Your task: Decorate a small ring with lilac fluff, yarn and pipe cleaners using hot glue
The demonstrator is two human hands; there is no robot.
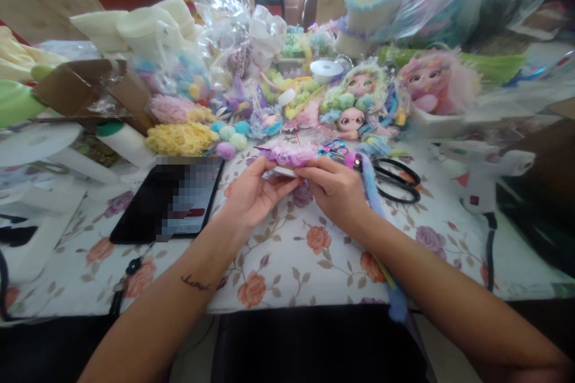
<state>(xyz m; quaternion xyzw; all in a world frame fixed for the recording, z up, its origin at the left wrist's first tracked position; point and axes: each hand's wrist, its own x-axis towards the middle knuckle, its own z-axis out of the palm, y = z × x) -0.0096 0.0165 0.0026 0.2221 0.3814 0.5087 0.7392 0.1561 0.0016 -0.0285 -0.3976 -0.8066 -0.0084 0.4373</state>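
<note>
Both our left hand (256,191) and right hand (336,187) hold a lilac ruffle (290,154) above the bench (281,263), fingers (321,169) closed in a pinch at its edges, and though it seems already set over a white base (284,172), what is left to do we cannot tell.

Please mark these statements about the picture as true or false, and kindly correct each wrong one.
1. The left hand and the right hand both hold the purple ruffled piece. True.
2. The scissors lie to the left of both hands. False: they lie to the right.
3. The dark tablet lies on the left side of the table. True.
4. The tablecloth is plain white. False: it has a flower pattern.
5. The white glue gun is held in the right hand. False: no hand touches it.
</note>
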